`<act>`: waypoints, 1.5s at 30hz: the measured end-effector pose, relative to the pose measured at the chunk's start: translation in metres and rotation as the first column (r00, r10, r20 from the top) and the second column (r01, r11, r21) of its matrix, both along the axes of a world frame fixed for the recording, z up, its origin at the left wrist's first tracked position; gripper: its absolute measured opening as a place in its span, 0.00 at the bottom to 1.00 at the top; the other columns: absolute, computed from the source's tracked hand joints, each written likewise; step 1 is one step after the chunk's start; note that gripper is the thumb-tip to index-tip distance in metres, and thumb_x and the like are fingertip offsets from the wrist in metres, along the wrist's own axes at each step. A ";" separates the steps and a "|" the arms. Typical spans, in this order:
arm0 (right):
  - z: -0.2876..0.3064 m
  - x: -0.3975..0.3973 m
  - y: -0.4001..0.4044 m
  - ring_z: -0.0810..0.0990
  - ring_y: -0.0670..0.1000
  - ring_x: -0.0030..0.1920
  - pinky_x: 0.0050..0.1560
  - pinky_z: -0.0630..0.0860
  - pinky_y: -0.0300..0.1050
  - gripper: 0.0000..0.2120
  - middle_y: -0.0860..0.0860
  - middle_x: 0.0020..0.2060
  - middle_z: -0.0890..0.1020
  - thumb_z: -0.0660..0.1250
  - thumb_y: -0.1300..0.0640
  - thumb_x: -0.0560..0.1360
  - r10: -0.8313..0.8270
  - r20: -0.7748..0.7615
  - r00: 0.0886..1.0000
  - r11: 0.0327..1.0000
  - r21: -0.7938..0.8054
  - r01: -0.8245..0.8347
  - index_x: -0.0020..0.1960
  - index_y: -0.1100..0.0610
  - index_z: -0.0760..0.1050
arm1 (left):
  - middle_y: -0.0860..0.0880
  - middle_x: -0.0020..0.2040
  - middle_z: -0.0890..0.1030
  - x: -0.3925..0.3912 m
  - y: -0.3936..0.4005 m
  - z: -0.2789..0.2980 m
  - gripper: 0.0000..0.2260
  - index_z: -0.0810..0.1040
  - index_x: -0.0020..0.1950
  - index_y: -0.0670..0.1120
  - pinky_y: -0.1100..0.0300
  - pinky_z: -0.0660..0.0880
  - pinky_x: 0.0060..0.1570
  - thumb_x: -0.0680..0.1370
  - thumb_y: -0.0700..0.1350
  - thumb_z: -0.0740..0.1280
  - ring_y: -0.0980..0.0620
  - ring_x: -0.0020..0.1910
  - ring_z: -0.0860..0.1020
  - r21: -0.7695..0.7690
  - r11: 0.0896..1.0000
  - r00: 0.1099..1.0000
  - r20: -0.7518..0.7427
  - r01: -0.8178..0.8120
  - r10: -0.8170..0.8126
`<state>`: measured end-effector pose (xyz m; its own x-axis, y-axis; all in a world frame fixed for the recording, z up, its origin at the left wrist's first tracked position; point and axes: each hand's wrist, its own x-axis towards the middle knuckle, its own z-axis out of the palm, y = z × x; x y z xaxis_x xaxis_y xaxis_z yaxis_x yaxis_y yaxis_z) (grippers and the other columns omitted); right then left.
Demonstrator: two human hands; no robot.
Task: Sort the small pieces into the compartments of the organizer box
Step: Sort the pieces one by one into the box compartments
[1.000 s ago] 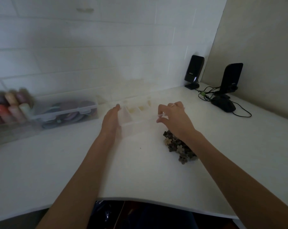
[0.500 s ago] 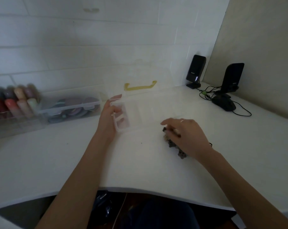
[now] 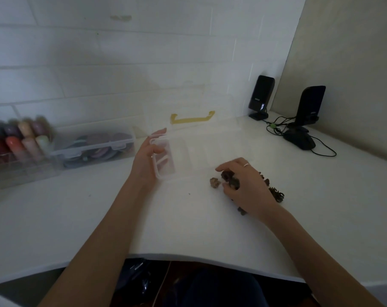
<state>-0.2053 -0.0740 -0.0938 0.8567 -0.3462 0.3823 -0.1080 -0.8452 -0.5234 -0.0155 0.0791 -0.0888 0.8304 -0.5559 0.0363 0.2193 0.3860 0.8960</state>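
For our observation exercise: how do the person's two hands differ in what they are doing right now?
The left hand grips the end of the clear organizer box; the right hand reaches into the dark small pieces. The left holds plastic, the right picks among pieces. The right wears a ring; the left shows none. Both are over the white table.

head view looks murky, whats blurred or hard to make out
Head view: dim, flat light; the bottles at far left are smeared; the clear organizer box nearly vanishes against the white desk; wide-angle bends the desk edge; the dark pieces under the right hand lack detail.
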 end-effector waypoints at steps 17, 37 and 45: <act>-0.004 0.013 0.055 0.77 0.48 0.48 0.48 0.72 0.43 0.09 0.46 0.45 0.81 0.64 0.51 0.74 0.313 0.184 0.932 0.909 -0.344 -0.237 0.52 0.52 0.78 | 0.46 0.53 0.81 0.005 -0.007 -0.008 0.21 0.77 0.62 0.43 0.57 0.77 0.48 0.70 0.44 0.69 0.49 0.50 0.81 0.000 0.999 0.993 0.102 0.053 -0.053; 0.005 0.021 0.037 0.74 0.47 0.34 0.37 0.72 0.40 0.07 0.50 0.33 0.76 0.77 0.59 0.65 0.086 0.256 0.963 0.931 0.324 -0.169 0.37 0.57 0.79 | 0.46 0.57 0.81 0.003 -0.009 -0.009 0.19 0.78 0.58 0.49 0.55 0.76 0.51 0.68 0.43 0.66 0.47 0.56 0.79 -0.012 0.999 0.997 0.075 0.037 -0.036; 0.014 0.024 0.041 0.82 0.51 0.46 0.48 0.79 0.41 0.19 0.60 0.43 0.80 0.73 0.72 0.66 0.125 0.320 0.939 0.759 0.578 -0.298 0.54 0.60 0.74 | 0.48 0.54 0.82 0.004 -0.009 -0.008 0.18 0.79 0.57 0.48 0.59 0.77 0.48 0.67 0.42 0.67 0.51 0.53 0.81 -0.034 0.998 0.994 0.102 0.051 -0.047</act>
